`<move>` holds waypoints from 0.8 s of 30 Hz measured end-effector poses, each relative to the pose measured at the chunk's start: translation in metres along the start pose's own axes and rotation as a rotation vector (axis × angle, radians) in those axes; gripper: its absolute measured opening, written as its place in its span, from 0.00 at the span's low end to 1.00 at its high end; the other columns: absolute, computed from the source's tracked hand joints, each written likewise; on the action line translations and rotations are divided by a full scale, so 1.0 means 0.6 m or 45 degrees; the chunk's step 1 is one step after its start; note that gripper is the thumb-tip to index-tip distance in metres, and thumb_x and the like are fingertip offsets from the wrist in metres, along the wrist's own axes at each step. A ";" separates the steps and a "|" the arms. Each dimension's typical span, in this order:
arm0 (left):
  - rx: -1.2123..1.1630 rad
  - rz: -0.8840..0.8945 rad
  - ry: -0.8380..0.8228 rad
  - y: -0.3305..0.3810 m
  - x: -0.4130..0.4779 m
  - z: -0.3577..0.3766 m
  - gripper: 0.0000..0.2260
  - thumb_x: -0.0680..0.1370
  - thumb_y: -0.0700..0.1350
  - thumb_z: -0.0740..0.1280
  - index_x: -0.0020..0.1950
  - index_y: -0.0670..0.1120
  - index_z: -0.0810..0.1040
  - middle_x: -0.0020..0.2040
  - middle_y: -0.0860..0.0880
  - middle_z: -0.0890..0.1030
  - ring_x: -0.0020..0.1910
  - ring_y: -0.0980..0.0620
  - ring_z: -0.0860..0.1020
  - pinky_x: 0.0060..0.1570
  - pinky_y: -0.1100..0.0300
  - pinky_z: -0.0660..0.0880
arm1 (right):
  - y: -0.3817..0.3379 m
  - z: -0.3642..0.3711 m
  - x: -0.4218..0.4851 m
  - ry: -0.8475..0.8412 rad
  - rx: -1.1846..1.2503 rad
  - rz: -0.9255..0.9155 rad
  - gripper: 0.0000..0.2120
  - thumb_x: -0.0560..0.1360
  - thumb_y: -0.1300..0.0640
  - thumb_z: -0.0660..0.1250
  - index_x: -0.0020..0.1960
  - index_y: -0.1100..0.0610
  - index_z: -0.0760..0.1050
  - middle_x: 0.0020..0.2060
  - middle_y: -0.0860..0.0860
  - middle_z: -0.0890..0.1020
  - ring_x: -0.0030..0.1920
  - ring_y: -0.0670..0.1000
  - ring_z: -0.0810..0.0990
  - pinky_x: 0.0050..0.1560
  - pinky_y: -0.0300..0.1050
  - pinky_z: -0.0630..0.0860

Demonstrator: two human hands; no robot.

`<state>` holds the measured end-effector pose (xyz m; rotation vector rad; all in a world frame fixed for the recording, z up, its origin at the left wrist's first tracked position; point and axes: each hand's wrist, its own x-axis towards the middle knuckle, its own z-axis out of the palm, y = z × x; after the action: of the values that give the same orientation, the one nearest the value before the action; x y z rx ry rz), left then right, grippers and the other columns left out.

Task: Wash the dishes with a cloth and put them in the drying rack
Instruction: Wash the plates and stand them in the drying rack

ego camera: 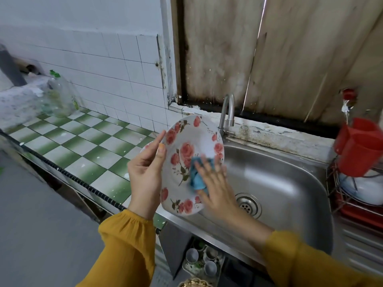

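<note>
A white plate with pink roses (186, 141) is held tilted on edge over the left side of the steel sink (290, 183). My left hand (146, 172) grips the plate's left rim, thumb on the front. My right hand (215, 183) presses a blue cloth (196, 177) flat against the lower right of the plate's face with straight fingers. The drying rack (342, 195), a wire frame on a red tray, stands right of the sink with a white dish in it.
A curved tap (228, 112) rises behind the sink. A red utensil cup (360, 146) hangs on the rack. The green and white tiled counter (83, 146) runs left, with a clear plastic bottle (60, 96) at its back. Cups sit on a low shelf (201, 262).
</note>
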<state>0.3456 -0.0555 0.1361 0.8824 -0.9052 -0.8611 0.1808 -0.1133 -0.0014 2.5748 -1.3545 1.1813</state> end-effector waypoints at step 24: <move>-0.164 -0.081 -0.102 0.013 -0.001 0.031 0.20 0.75 0.40 0.64 0.68 0.42 0.71 0.47 0.58 0.85 0.47 0.59 0.83 0.45 0.63 0.80 | 0.008 -0.056 0.068 0.170 0.067 0.552 0.29 0.78 0.35 0.41 0.74 0.35 0.30 0.74 0.40 0.27 0.73 0.52 0.23 0.69 0.62 0.25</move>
<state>0.3304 -0.0570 0.1497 0.7733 -0.8845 -1.0044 0.1710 -0.1340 0.0462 2.2454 -1.9335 1.4240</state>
